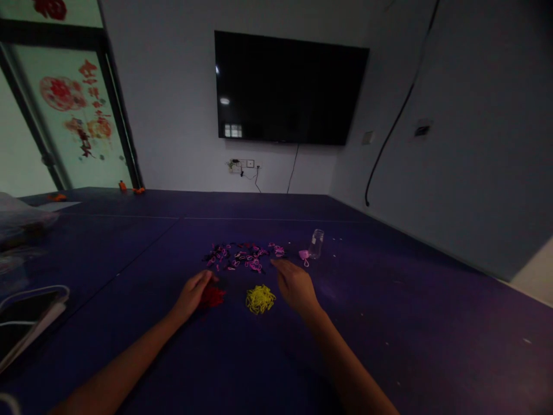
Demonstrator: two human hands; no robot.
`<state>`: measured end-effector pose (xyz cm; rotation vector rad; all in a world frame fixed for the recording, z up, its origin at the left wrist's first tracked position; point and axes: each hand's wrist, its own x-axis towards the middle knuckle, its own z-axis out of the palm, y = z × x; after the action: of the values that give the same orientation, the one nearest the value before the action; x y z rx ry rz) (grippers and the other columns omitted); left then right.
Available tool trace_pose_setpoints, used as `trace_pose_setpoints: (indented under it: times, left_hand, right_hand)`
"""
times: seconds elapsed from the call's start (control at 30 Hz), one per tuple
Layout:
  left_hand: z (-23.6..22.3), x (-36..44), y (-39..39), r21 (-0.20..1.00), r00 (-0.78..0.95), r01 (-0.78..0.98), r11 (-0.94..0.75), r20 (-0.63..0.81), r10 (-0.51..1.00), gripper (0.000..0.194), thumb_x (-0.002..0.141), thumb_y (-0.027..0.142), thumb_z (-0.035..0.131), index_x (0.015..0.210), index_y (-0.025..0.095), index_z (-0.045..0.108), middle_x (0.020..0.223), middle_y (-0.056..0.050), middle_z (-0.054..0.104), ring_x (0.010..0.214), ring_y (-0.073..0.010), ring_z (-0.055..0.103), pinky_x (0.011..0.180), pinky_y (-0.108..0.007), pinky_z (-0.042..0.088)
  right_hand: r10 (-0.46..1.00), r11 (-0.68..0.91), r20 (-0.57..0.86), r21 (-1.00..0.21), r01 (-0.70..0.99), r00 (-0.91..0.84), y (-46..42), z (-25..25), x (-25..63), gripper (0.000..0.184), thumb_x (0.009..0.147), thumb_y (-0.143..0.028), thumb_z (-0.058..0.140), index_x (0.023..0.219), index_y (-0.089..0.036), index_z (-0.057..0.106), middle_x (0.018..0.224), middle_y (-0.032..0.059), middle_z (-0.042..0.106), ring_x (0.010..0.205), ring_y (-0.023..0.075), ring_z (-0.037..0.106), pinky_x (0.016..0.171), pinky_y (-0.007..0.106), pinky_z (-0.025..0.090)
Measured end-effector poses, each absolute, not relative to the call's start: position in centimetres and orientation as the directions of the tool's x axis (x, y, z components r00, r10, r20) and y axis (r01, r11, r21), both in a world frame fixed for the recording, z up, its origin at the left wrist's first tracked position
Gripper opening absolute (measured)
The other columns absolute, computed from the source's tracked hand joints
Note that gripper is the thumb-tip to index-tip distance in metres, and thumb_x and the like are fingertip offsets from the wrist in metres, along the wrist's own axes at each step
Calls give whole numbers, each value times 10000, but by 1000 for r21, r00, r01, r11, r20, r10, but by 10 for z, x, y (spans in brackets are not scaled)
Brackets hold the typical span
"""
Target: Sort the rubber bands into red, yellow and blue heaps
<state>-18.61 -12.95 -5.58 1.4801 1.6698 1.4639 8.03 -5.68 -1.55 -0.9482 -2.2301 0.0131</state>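
Observation:
My left hand [194, 291] is low over the table at the left edge of a pile of small red bands [212, 297]. Its fingers are loosely stretched, and nothing shows in them. On the other side, my right hand [295, 283] hovers beside the right end of a loose spread of pink and black bands [254, 258]. Its index finger points left toward that spread, with the thumb apart below, and I see nothing held. Between the two hands sits a heap of yellow bands [260, 300].
A clear plastic bottle [317, 244] stands behind my right hand, with a pink cap-like piece [304, 255] beside it. A dark-screened tablet-like device [30, 314] and clear plastic bags [17, 225] lie at the left. A television [289, 89] hangs on the wall above the purple surface [389, 346].

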Motion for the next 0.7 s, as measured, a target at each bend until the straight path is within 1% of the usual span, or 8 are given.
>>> trace_pose_setpoints:
  times: [0.1, 0.2, 0.27, 0.33, 0.43, 0.5, 0.6, 0.7]
  left_hand:
    - [-54, -190, -131, 914, -299, 377, -150, 273, 914, 520, 814, 614, 378, 776, 177, 657, 871, -70, 683, 866, -233, 608, 835, -349, 454]
    - [-54, -195, -133, 924, -284, 341, -175, 278, 918, 525, 826, 601, 359, 786, 181, 672, 893, -77, 695, 882, -244, 618, 868, -379, 448]
    - [-54, -198, -135, 910, -257, 361, -205, 308, 916, 512, 822, 596, 373, 805, 190, 685, 912, -76, 701, 910, -251, 618, 900, -393, 433]
    - [-54, -201, -136, 884, -223, 403, -235, 344, 912, 500, 816, 597, 387, 826, 204, 696, 935, -72, 703, 950, -258, 610, 938, -402, 410]
    - [-55, -203, -136, 864, -216, 428, -263, 381, 899, 539, 824, 619, 345, 848, 212, 698, 967, -72, 702, 991, -260, 595, 963, -409, 391]
    - [-55, -203, -135, 870, -238, 417, -264, 385, 892, 595, 829, 643, 291, 852, 205, 693, 974, -80, 701, 991, -260, 593, 951, -413, 402]
    - [-58, -203, -132, 883, -262, 399, -248, 369, 892, 653, 830, 666, 234, 834, 195, 687, 967, -91, 703, 969, -259, 602, 924, -420, 422]
    - [-62, -204, -129, 890, -269, 389, -237, 356, 895, 666, 820, 684, 230, 812, 196, 685, 951, -92, 709, 945, -260, 615, 900, -425, 441]
  right_hand:
    - [609, 745, 571, -173, 645, -551, -59, -18, 81, 402, 824, -92, 395, 1168, -161, 591, 1170, 89, 620, 1044, 200, 591, 916, 329, 457]
    - [569, 774, 571, -129, 620, -592, -63, -21, 76, 399, 820, -94, 403, 1169, -152, 588, 1172, 99, 615, 1024, 210, 591, 899, 342, 457]
    - [532, 813, 559, -126, 568, -637, -71, -24, 68, 391, 814, -92, 410, 1157, -143, 591, 1148, 104, 624, 996, 207, 590, 888, 344, 452]
    - [478, 865, 512, -131, 485, -714, -84, -28, 55, 383, 809, -91, 419, 1146, -148, 593, 1119, 97, 633, 988, 202, 575, 883, 345, 440]
    - [309, 951, 366, -132, 280, -878, -110, -35, 29, 384, 806, -114, 440, 1153, -209, 573, 1105, 53, 632, 1012, 198, 544, 878, 356, 417]
    - [218, 972, 278, -149, 182, -935, -124, -40, 12, 400, 816, -135, 438, 1194, -218, 541, 1129, 42, 618, 1030, 192, 529, 873, 352, 405]
    - [194, 972, 224, -176, 156, -955, -133, -47, -6, 388, 843, -169, 422, 1213, -218, 528, 1182, 42, 592, 1061, 191, 511, 869, 341, 396]
    - [236, 964, 224, -179, 199, -945, -130, -52, -11, 373, 853, -175, 417, 1204, -222, 534, 1241, 44, 559, 1099, 201, 496, 896, 358, 386]
